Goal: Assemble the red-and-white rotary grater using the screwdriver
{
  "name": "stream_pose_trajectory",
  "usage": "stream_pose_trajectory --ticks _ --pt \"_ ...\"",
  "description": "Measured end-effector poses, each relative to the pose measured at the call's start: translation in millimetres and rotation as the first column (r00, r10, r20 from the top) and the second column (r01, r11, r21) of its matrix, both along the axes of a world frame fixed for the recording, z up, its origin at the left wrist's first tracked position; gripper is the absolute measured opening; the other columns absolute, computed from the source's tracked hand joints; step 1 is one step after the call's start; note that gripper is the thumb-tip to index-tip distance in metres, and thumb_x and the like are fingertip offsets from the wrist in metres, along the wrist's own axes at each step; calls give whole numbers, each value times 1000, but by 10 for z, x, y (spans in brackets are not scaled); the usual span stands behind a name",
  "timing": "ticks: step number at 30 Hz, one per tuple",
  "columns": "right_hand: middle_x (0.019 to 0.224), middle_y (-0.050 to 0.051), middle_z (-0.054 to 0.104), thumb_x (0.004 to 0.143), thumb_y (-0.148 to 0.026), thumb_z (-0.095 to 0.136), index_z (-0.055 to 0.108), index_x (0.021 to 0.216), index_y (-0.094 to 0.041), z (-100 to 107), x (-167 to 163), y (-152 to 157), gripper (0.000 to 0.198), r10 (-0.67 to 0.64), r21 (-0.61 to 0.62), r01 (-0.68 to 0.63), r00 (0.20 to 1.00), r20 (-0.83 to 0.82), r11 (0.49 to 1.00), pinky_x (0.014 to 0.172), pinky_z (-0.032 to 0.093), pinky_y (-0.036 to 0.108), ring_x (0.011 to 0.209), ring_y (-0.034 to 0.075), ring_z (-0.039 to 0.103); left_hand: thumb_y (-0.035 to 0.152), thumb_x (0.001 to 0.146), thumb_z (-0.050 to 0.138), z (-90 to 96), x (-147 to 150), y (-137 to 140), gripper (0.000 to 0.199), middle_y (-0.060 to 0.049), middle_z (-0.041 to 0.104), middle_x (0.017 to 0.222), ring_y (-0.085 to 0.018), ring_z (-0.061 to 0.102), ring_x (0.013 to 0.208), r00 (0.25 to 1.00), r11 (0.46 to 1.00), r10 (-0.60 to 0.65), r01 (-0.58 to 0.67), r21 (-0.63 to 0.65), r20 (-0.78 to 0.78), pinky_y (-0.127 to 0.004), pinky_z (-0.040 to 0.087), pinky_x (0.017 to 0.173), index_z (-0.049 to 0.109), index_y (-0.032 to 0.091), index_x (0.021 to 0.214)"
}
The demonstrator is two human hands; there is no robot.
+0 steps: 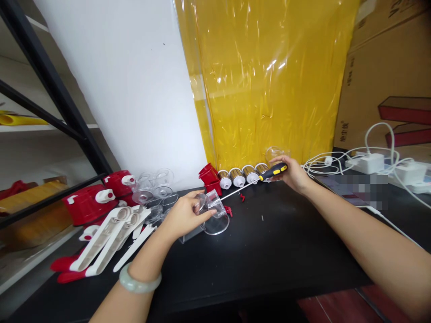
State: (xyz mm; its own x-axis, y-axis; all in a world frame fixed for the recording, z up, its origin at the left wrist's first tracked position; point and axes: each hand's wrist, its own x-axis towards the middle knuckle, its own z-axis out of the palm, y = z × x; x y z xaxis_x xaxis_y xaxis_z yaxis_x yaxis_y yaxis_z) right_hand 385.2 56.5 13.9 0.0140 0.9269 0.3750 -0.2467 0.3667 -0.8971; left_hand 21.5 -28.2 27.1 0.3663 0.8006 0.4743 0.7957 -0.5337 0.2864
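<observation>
My left hand (187, 214) is closed around a clear plastic part (215, 204) with a round cup-like end, held just above the black table. In my right hand (292, 174) is a screwdriver (274, 172) with a black and yellow handle, gripped by the handle. Its long thin shaft points left, and the tip meets the clear part; whether a screw is there is too small to tell. Small red pieces (242, 196) lie behind the shaft. Red plastic parts (209, 177) stand beyond the clear part, beside several patterned cylinders (237, 177) with white ends.
White and red handle-like parts (111, 237) and red housings (89, 204) pile up at the left, near clear round pieces (158, 184). Chargers with white cables (369, 162) and a phone-like device (340, 188) lie right. Yellow sheeting (269, 89) hangs behind the black table (256, 255).
</observation>
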Motion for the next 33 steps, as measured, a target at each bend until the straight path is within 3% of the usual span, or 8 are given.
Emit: stream_pose_trajectory --ticks 4,10,14,17,21,25,29,33 --pt "87 2 74 76 -39 73 57 95 -26 37 -30 -55 28 125 92 -118 989 -77 989 75 58 37 84 21 72 55 77 70 7 6 -4 51 -12 69 127 -31 68 112 1000 1000 1 -1 -13 7 -39 54 86 41 22 51" --pt "48 1 59 77 -67 67 63 70 -19 4 36 5 48 -113 17 112 971 210 994 32 34 24 34 12 47 55 78 69 25 18 -19 53 -12 69 126 -31 67 112 1000 1000 6 -6 -23 -3 -39 54 85 38 22 51" --pt "81 2 73 72 -45 77 65 83 -24 50 21 -52 26 90 66 -87 995 -48 994 66 59 35 77 22 72 54 79 69 19 12 -10 53 -13 70 125 -31 67 113 1000 1000 1 -1 -16 -9 -39 53 83 37 22 52" --pt "95 -1 75 64 -28 84 63 92 -28 74 2 -98 34 196 114 -183 974 -116 976 85 57 39 96 21 72 55 79 69 12 3 0 54 -14 69 126 -31 66 116 1000 1000 0 0 -15 -14 -39 53 82 35 22 53" --pt "76 1 72 65 -44 86 63 81 -23 41 23 -49 35 45 61 -45 999 4 997 60 56 28 68 17 70 55 79 68 2 -6 6 54 -14 70 125 -31 65 118 1000 1000 -7 7 -8 -11 -38 53 83 34 23 53" --pt "51 1 60 73 -62 74 62 66 -19 21 21 -3 45 -126 -29 134 975 185 991 34 38 23 38 12 52 55 79 68 0 -4 3 54 -14 69 125 -31 65 118 1000 1000 -4 3 -18 -11 -37 53 81 34 23 54" --pt "87 3 76 67 -38 83 65 86 -24 68 -13 -85 30 118 29 -116 987 -107 993 73 60 34 82 21 74 54 79 68 6 4 -6 55 -13 72 118 -30 64 120 1000 1000 2 -2 -20 -15 -36 52 82 32 23 53" --pt "106 3 76 65 -24 85 63 101 -28 83 -9 -144 43 279 77 -269 944 -176 960 100 52 42 108 22 71 54 80 68 12 7 -11 55 -12 73 112 -30 64 120 1000 1000 -3 3 -25 -14 -36 52 82 31 23 53"
